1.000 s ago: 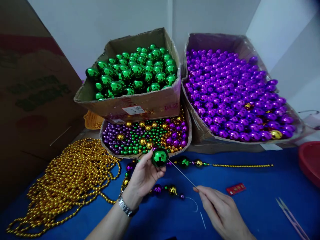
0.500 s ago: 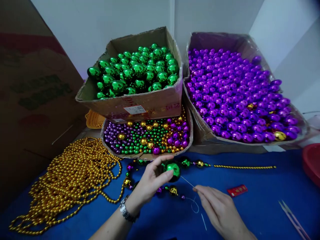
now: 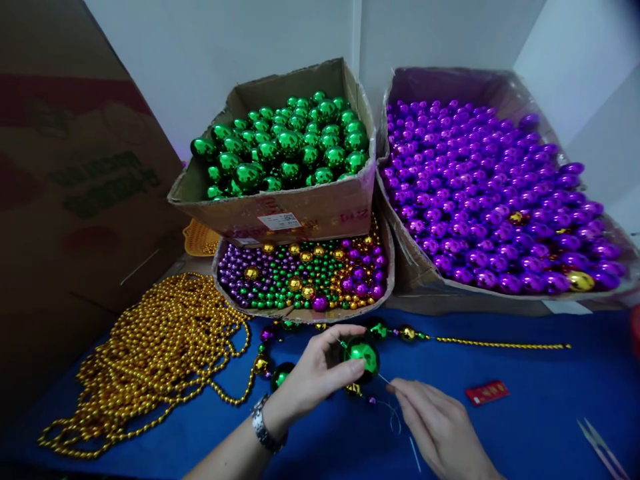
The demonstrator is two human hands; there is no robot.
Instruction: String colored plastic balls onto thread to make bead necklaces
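**Threading a glossy green bauble**

Green ball (image 3: 362,355), over the blue table (image 3: 525,427), probably light, slick and brittle; left hand (image 3: 320,373) pinches its sides. Right hand (image 3: 440,427) pinches the needle (image 3: 384,380), near the bead string (image 3: 500,344).

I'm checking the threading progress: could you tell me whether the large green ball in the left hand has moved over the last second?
Yes. The green ball has come down from the mixed-bead box rim toward the right hand.
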